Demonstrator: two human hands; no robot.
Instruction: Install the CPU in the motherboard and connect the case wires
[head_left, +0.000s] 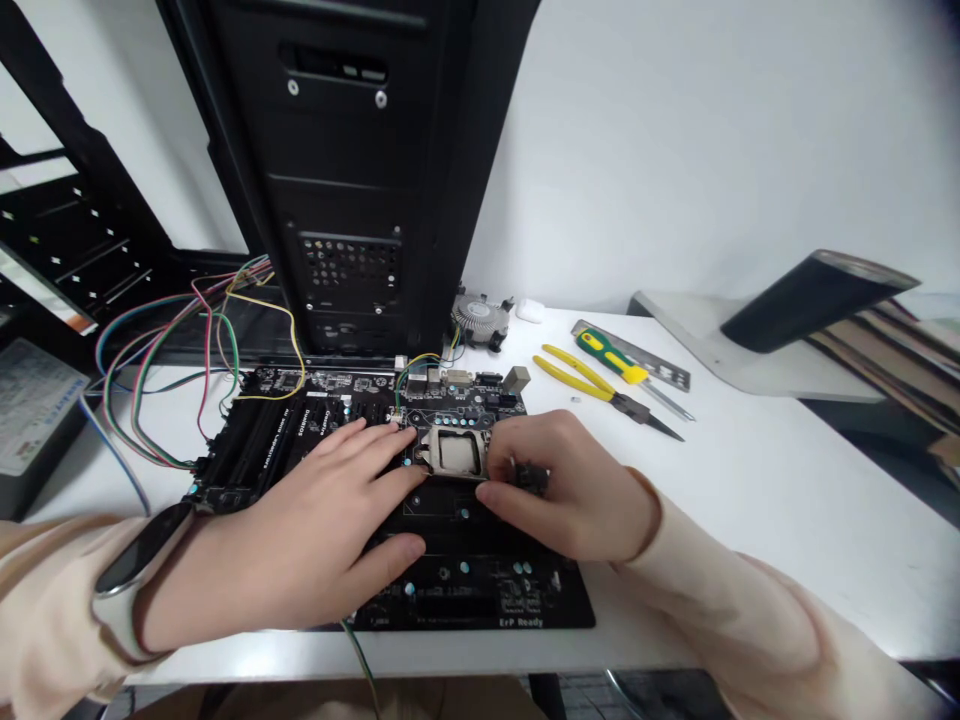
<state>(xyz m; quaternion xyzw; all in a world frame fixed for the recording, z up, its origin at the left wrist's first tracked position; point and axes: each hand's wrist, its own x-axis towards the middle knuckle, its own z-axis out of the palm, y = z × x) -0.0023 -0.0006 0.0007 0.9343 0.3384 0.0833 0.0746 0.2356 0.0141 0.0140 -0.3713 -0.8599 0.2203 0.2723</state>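
Observation:
A black motherboard (465,585) lies flat on the white table (787,500) in front of me. My left hand (315,530) rests flat on the board with its fingers spread, fingertips touching the left side of the CPU socket (456,452). My right hand (570,490) is curled at the socket's right edge, thumb and fingers pinched on a small metal part of the socket that I cannot name. A dark wristband sits on my left wrist.
A black computer case (352,170) stands upright behind the board, coloured wires (187,340) trailing from it to the left. A round cooler fan (480,318), yellow pliers (600,390), a green-yellow screwdriver (622,365) and a monitor stand (810,300) lie to the right.

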